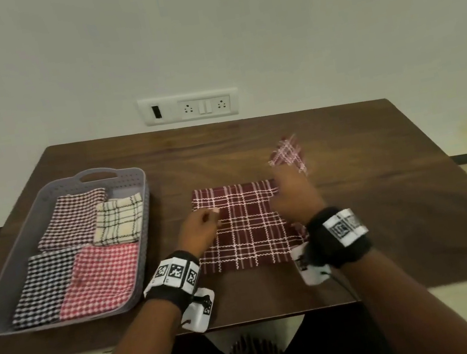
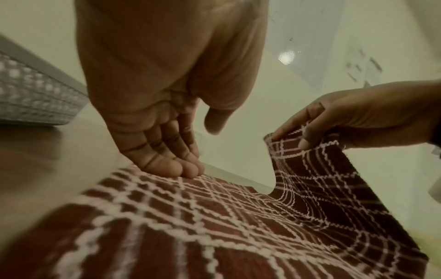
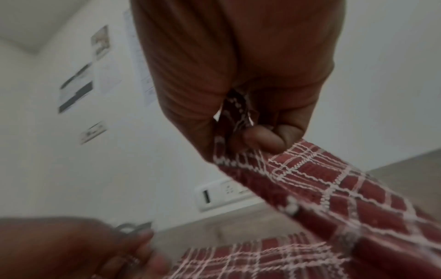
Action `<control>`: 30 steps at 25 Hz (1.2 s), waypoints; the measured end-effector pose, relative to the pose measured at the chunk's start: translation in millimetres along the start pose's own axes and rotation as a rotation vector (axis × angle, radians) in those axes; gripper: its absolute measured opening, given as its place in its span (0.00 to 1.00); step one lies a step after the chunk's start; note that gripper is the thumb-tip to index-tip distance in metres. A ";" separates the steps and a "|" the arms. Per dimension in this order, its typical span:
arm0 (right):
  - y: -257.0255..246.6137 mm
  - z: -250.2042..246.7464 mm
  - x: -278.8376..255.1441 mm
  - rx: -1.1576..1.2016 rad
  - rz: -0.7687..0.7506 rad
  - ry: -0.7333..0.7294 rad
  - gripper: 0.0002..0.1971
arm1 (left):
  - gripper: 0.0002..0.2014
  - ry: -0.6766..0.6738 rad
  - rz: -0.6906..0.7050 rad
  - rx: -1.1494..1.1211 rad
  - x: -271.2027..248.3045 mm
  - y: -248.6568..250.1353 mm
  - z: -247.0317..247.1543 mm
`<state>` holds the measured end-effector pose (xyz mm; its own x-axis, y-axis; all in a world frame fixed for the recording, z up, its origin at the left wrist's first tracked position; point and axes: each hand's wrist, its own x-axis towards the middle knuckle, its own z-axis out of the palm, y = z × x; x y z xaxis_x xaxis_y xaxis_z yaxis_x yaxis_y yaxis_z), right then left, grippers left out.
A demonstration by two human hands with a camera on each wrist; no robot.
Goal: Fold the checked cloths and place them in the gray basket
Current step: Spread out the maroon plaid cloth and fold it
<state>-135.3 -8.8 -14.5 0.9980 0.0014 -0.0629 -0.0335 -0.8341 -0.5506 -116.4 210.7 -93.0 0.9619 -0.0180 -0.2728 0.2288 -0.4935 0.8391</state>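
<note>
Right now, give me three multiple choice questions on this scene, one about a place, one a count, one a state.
1. Where is the basket from the maroon cloth?
A left
B right
C behind

2. How many folded cloths lie in the basket?
A two
B four
C six

3. What is the right hand doing?
A resting flat
B pinching a raised cloth corner
C holding the basket

Answers:
A, it sits at the table's left.
B, four checked cloths fill it.
B, the left wrist view shows the pinch.
</note>
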 end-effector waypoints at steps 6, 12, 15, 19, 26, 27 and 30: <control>-78.2 129.8 -15.4 -0.193 -0.194 -0.330 0.36 | 0.25 -0.003 -0.105 -0.080 -10.1 -24.9 -32.7; -49.5 136.6 -32.9 -0.009 -0.232 -0.146 0.10 | 0.14 -0.031 -0.129 0.040 -1.0 -19.6 -32.6; -48.4 129.0 -38.0 -0.035 -0.313 -0.156 0.10 | 0.12 -0.027 -0.176 0.019 2.6 -9.4 -36.0; -48.1 134.3 -35.7 -0.075 -0.401 -0.251 0.10 | 0.09 -0.077 -0.203 -0.019 8.7 -3.5 -40.8; -41.3 125.4 -34.0 0.032 -0.462 -0.315 0.09 | 0.13 -0.011 -0.081 0.179 21.6 -13.9 -37.8; -40.7 124.7 -33.8 0.056 -0.464 -0.296 0.09 | 0.12 0.001 -0.076 0.169 22.5 -15.0 -37.5; -38.9 127.9 -33.4 0.134 -0.430 -0.263 0.09 | 0.09 0.018 -0.079 0.156 24.2 -18.0 -38.5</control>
<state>-174.1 94.1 -97.4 0.8765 0.4813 -0.0054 0.3528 -0.6500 -0.6731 -91.5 252.6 -96.6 0.9445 0.0412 -0.3259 0.2796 -0.6214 0.7319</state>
